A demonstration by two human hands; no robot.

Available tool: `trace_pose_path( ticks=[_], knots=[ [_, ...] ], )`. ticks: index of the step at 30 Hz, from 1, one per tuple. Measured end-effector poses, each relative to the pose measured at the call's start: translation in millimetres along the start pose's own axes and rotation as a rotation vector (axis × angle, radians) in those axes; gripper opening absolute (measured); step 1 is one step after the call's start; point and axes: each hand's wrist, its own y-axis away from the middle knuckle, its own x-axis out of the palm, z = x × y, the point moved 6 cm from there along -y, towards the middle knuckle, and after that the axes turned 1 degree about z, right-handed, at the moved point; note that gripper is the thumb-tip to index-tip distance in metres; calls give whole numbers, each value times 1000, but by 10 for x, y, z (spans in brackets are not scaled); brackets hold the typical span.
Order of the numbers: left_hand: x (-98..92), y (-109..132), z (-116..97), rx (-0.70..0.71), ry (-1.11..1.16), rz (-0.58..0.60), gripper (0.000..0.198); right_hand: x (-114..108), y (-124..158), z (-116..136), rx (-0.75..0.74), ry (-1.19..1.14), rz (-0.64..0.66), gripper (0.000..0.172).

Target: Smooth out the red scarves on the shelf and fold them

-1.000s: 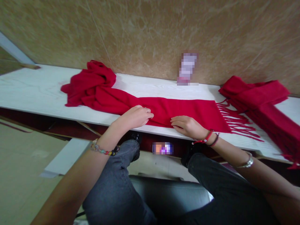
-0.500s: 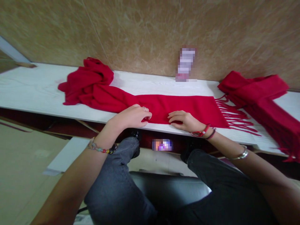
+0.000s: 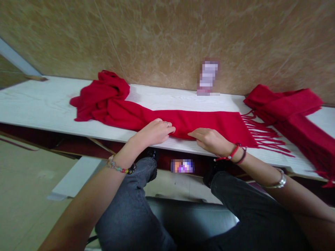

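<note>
A red scarf [image 3: 217, 122] with a fringed right end lies along the white tabletop, flat on the right and bunched into a loose heap at its left end. My left hand [image 3: 157, 131] has its fingers curled together in a pinch on the scarf's near edge. A short way to the right, my right hand [image 3: 210, 140] pinches the same edge between thumb and fingers. The cloth between the two hands bulges slightly. Both hands rest close to the table's front edge.
Another red scarf [image 3: 285, 104] lies folded over itself on the right, touching the first one's fringe. A blurred card-like thing [image 3: 208, 76] stands against the tan marbled wall [image 3: 157, 42]. Under the white tabletop [image 3: 49, 101] runs a dark open shelf [image 3: 167, 153].
My right hand has closed from loosely bent fingers into a pinch on the scarf's edge. My left hand has shifted slightly right. The whole view has tilted a little.
</note>
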Motion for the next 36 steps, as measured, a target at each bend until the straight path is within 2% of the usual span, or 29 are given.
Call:
trace_pose_path(
  ticks=[4,11,15,20,23,25,29,31,34,36],
  knots=[
    [-28,-2,-48,30,-27,-20,19,12,59,-29,61,109,-4,24],
    [-34,-32,-63,43,-65,-47,21,56,109,-23,21,241,-76,27],
    [-34,-38,-89,42,-56,-10,27,45,99,5,-27,257,-51,29],
    [36,10,-113,34,13,76,42,31,136,35,-135,143,2,34],
    [57,37,-107,5,60,127,53,40,150,-25,-109,27,-15,32],
    [42,37,-115,-10,106,156,52,55,146,-75,-87,-77,-26,31],
    [-76,-57,-196,16,157,51,30,84,124,-135,-90,-266,-8,31],
    [-87,-136,-251,41,155,-4,32,87,115,-153,-88,-307,1,31],
    [20,-243,-304,57,174,-4,38,93,113,-171,-74,-329,13,30],
    [143,-274,-276,8,201,46,41,97,117,-179,-65,-331,13,29]
  ],
)
